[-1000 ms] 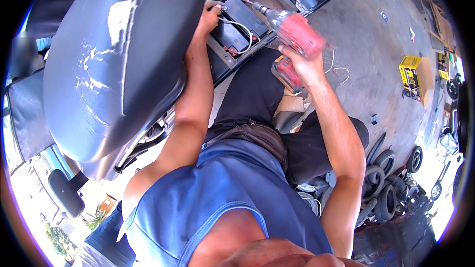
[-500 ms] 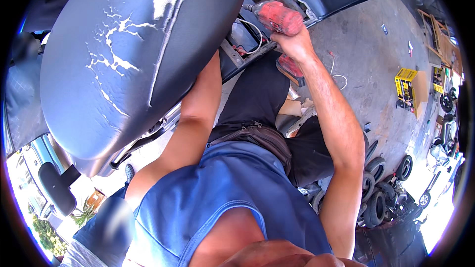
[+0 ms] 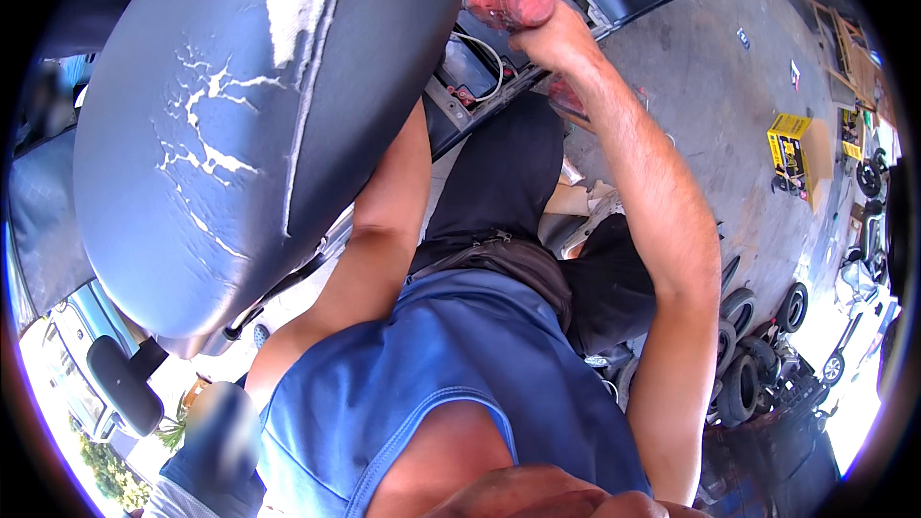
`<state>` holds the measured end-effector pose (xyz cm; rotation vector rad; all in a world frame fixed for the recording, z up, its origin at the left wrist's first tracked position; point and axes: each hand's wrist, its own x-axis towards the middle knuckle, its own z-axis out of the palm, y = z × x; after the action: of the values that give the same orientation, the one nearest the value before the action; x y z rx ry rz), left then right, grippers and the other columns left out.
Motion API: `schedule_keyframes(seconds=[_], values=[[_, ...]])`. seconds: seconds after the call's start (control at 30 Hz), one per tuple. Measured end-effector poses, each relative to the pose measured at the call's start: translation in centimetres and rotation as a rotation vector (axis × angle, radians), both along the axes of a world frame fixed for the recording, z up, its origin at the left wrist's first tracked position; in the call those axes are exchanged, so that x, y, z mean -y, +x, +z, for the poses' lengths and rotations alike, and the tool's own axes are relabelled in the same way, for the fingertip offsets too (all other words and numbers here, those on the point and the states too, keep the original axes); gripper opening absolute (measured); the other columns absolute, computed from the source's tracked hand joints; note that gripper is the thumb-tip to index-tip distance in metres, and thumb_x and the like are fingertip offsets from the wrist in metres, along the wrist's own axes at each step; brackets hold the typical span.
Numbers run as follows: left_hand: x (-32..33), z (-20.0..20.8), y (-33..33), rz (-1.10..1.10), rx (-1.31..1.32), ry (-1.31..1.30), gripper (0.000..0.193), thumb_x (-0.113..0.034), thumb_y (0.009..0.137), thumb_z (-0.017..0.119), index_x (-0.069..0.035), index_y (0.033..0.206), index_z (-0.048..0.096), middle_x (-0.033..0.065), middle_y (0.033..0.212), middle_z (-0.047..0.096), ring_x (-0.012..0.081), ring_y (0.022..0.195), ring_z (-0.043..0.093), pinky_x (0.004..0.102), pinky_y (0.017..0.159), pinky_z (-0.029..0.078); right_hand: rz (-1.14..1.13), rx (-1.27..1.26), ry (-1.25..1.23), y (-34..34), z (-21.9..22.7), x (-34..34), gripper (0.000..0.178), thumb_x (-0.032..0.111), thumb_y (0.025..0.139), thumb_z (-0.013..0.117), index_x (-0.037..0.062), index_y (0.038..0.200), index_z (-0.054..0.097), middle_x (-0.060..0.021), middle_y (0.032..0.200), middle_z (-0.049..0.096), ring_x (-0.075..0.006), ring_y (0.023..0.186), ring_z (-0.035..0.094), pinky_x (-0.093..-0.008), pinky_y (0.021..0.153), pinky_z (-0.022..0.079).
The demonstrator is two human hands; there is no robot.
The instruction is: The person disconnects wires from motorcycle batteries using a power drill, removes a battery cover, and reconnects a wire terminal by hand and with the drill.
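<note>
— Over the open compartment [image 3: 447, 105], what is held?
— A red power drill [image 3: 524, 2], gripped by the right hand [image 3: 563, 38]; a white cable [image 3: 500, 65] is seen near it.
— And by the left hand?
— That cannot be told; the hand is hidden by the torn dark seat [image 3: 230, 221].

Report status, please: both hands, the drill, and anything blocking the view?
Right hand gripping red drill at open compartment. Left hand out of sight behind cracked dark seat. Drill tip not visible; seat blocks view.
</note>
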<state>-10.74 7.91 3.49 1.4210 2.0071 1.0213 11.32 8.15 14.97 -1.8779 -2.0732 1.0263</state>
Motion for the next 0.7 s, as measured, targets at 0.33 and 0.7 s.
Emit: schedule_keyframes(seconds=[0.33,0.7], values=[[-2.1,-3.3,-0.4,-0.099,-0.217,0.079,0.023,-0.024,0.089,0.068,-0.010,0.105,0.077,0.0212,0.095,0.073,0.0405,0.093,0.070,0.0455,0.085,0.054,0.106,0.248,-0.029,-3.1,0.7,-3.6,0.035,0.007,0.068,0.067,0.0016,0.100,0.079,-0.0207,0.103,0.076,-0.0350,0.104,0.074,-0.0449,0.088,0.057],[-2.9,-4.5,-0.8,-0.096,-0.322,0.045,0.026,-0.030,0.086,0.074,-0.012,0.105,0.078,0.0192,0.097,0.074,0.0397,0.095,0.070,0.0466,0.087,0.055,0.194,0.320,-0.157,-4.6,2.8,-5.3,0.027,0.014,0.076,0.071,0.0027,0.100,0.077,-0.0173,0.097,0.076,-0.0279,0.094,0.074,-0.0414,0.082,0.057]])
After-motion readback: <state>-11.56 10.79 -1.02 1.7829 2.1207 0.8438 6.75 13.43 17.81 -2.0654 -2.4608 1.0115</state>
